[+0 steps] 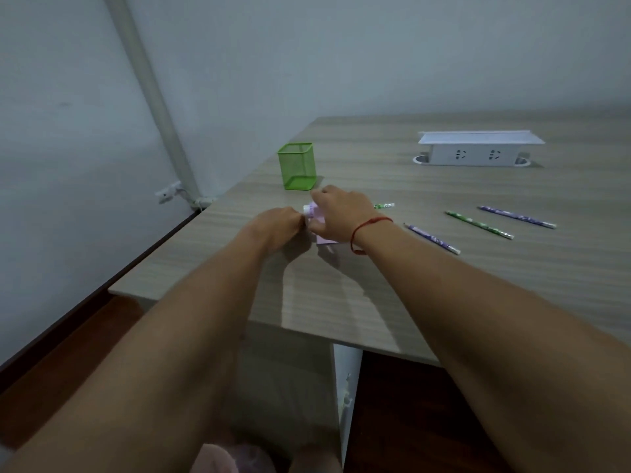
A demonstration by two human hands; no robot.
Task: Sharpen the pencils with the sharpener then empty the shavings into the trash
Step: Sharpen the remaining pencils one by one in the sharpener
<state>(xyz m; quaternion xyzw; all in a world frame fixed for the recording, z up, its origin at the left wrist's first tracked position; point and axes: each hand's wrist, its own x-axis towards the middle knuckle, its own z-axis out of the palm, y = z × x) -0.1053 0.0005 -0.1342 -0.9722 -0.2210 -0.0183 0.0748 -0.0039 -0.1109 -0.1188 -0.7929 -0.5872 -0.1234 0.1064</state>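
Both hands meeting over a small pink-and-white plastic sharpener box (316, 220) on the pale wood-grain desk (375, 295), apparently to steady the body while working the end. Right hand (341, 213), red cord at the wrist, curled down over the top and far side of the sharpener, fingers closed around it, likely pinning it to the desk. Left hand (280, 223) bunched shut against the sharpener's white round end; probably turning a crank or feeding a pencil there (cannot tell which, the fingers hide it). Just beyond the right hand's knuckles, a green patterned pencil tip (384, 205) peeking out. Further right of the grip, well apart, three loose patterned pencils: purple (432, 238), green (479, 225), purple (517, 217), seemingly laid out in waiting. Just behind the grip, a square green wire-mesh pencil holder (296, 165). No trash bin in sight.
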